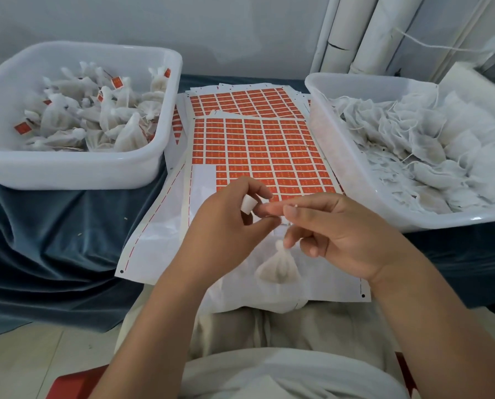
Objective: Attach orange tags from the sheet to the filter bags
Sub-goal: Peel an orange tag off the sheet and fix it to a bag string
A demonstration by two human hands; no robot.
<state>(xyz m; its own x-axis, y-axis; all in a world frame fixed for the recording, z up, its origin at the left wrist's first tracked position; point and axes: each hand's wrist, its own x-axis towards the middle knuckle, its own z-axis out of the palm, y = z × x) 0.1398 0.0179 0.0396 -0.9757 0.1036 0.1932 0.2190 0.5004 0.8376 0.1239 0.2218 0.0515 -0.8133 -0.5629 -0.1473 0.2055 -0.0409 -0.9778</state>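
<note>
A sheet of orange tags (257,151) lies on the table in front of me, its near rows peeled down to bare white backing. My left hand (229,223) pinches a small tag (247,205) that shows its white back. My right hand (338,234) pinches the thin string of a filter bag (278,269) between thumb and forefinger. The bag hangs just below the fingers, over the bare backing. The fingertips of both hands meet above the sheet's near edge.
A white tub (68,168) at the left holds several tagged filter bags. At the right, another white tub (341,156) is filled with untagged bags and loose strings. More tag sheets (240,99) are stacked behind. A dark blue cloth (53,240) covers the table.
</note>
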